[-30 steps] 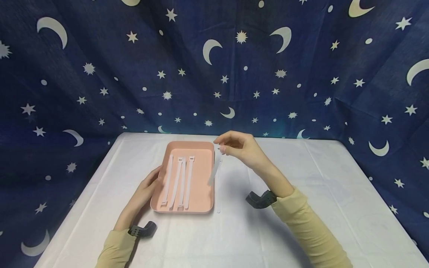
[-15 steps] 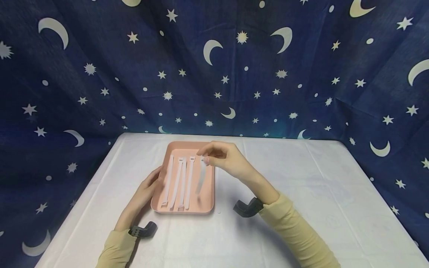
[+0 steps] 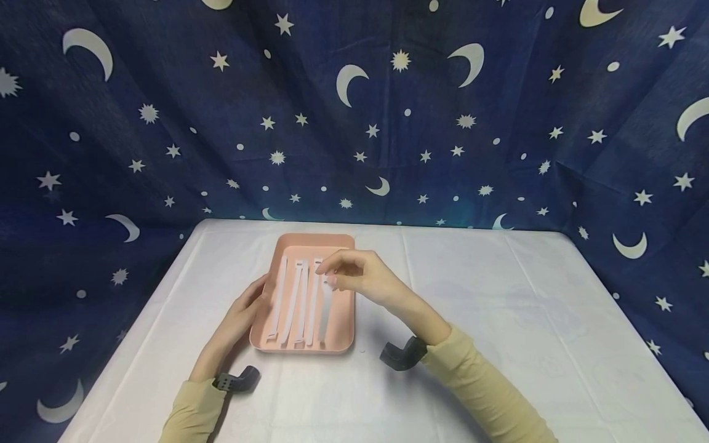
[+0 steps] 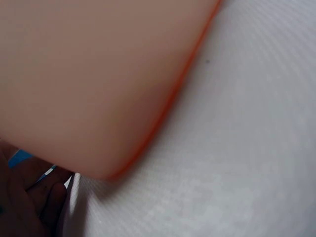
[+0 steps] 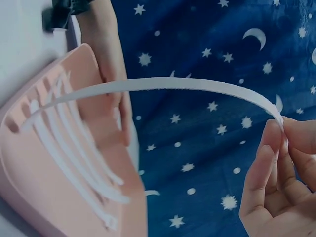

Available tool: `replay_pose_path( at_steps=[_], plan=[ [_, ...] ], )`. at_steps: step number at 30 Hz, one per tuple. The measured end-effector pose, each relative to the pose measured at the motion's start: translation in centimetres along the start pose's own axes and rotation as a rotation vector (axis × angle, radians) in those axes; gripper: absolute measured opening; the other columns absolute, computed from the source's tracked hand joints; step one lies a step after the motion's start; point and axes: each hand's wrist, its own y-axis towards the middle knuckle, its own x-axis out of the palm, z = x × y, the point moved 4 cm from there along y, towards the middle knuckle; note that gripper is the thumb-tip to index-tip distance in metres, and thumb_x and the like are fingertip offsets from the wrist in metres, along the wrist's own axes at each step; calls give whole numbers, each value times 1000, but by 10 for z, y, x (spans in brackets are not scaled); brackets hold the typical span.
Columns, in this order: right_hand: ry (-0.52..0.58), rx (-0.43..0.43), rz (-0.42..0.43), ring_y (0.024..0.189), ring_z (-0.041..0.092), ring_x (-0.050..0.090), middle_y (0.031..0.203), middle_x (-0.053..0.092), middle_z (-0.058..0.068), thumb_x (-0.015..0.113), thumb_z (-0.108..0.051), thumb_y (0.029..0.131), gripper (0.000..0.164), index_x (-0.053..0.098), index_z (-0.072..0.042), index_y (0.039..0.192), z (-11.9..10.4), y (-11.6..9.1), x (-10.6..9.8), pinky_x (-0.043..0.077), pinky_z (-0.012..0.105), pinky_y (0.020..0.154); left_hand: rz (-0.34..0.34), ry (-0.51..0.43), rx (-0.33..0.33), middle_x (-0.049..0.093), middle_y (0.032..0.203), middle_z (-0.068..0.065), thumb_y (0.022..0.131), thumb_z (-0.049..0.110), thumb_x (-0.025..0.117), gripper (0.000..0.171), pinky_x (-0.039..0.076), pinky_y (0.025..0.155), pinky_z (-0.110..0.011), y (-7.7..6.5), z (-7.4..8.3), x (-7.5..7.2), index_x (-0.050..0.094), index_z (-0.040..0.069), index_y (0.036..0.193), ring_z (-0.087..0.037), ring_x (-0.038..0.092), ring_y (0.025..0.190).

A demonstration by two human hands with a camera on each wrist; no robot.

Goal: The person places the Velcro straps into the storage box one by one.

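In the head view, my right hand (image 3: 354, 277) pinches the upper end of a white slotted-head cable strap (image 3: 325, 314) between thumb and fingers. This strap slants down over the right part of the pink tray (image 3: 342, 332); the right wrist view shows it bowed, its far end near the tray floor, contact unclear. Several similar white straps (image 3: 314, 307) lie lengthwise in the tray, side by side. My left hand (image 3: 244, 311) holds the tray's left side, thumb at the rim. The left wrist view shows the tray's wall (image 4: 98, 89) close up, with darkened fingers (image 4: 34, 192) at lower left.
The tray stands on a white cloth-covered table (image 3: 471, 295). A dark blue curtain (image 3: 354, 123) with moons and stars hangs behind it. Black wrist cameras (image 3: 404, 354) sit on both forearms.
My right hand has carried the strap leftward from beyond the tray's right edge, then lower and nearer over the tray. My left hand has stayed at the tray's left side.
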Motion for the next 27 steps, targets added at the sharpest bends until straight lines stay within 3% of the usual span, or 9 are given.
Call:
replay_pose_path(
  at_steps=[4, 9, 12, 16, 20, 23, 27],
  plan=[
    [-21, 44, 20, 82, 8, 63, 115, 66, 16, 62, -2, 88, 23, 67, -1, 111, 16, 10, -6, 59, 33, 80, 4, 3, -2, 22, 160, -14, 101, 41, 43, 56, 16, 118, -62, 1, -2, 0, 26, 27, 152, -39, 14, 149],
    [5, 133, 92, 78, 17, 63, 111, 66, 19, 62, -6, 88, 22, 68, -2, 110, 42, 25, -20, 55, 26, 71, 2, 0, -2, 22, 160, -15, 101, 41, 43, 56, 17, 118, -63, 1, -3, 0, 27, 26, 152, -39, 15, 149],
    [18, 177, 140, 77, 20, 62, 106, 68, 14, 62, -5, 88, 23, 68, -1, 109, 57, 32, -28, 54, 24, 68, -3, -9, 8, 22, 160, -15, 101, 40, 44, 56, 16, 118, -62, 1, -2, 0, 27, 25, 152, -39, 14, 149],
    [4, 218, 188, 73, 12, 62, 105, 69, 11, 62, -4, 88, 23, 68, 1, 109, 72, 42, -36, 58, 37, 77, -5, -4, 14, 22, 160, -15, 102, 40, 44, 56, 15, 118, -62, 0, -2, -1, 27, 24, 152, -40, 14, 149],
    [-18, 247, 232, 71, 9, 62, 104, 69, 14, 61, -2, 87, 24, 68, 3, 109, 82, 51, -42, 58, 39, 77, -2, 0, 6, 22, 160, -16, 102, 38, 43, 55, 15, 118, -62, 1, -3, 0, 26, 23, 152, -40, 14, 149],
    [-49, 246, 257, 69, 12, 62, 98, 69, 11, 60, 1, 85, 23, 68, 4, 107, 90, 60, -45, 57, 33, 70, 0, 2, -7, 22, 160, -15, 102, 39, 43, 56, 16, 118, -62, 1, -5, 0, 26, 24, 153, -40, 15, 149],
    [-136, 236, 269, 70, 27, 65, 85, 67, 8, 60, 2, 84, 21, 69, 3, 103, 97, 73, -48, 56, 31, 65, 8, 8, -14, 23, 160, -15, 101, 40, 43, 56, 17, 118, -63, 2, -5, 1, 26, 26, 152, -40, 15, 149]
  ],
)
